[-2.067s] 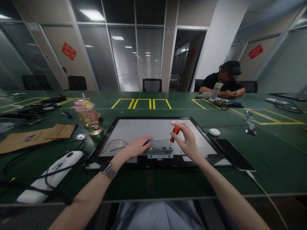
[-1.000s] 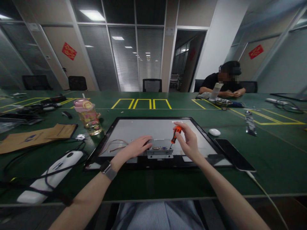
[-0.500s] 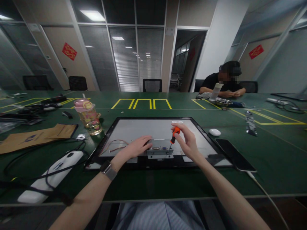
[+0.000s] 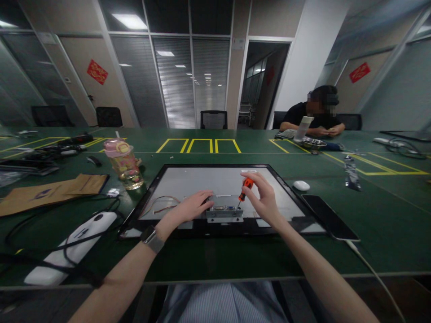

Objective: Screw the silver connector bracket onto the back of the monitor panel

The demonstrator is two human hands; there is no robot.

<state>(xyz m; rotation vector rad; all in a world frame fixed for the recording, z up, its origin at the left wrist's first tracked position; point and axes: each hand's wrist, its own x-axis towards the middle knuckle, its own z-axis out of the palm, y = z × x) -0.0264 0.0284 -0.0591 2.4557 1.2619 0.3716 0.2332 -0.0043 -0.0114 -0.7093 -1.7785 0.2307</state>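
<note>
A flat display panel [image 4: 188,179] with a black frame lies back side up before me. Near its front edge sits a metal port bracket [image 4: 224,219] with connectors along its face. My left hand [image 4: 193,206] grips the bracket's left end, thumb at its edge and fingers over the board behind. In my right hand [image 4: 264,195] is an orange and black screwdriver [image 4: 248,184], its handle pinched between thumb and fingers. The shaft slants down to the bracket's right end, by a port; the exact tip contact is too small to tell.
Left stand a pink-lidded bottle [image 4: 124,163], a paper bag [image 4: 50,190] and a white power strip [image 4: 72,246] with black cables. To the right lie a phone [image 4: 332,217] on a cable and a white case [image 4: 301,185]. Another person [image 4: 311,119] sits across the table.
The screwdriver's handle has turned slightly, and my right thumb and fingers have shifted a little on it. My left hand and the panel have stayed put.
</note>
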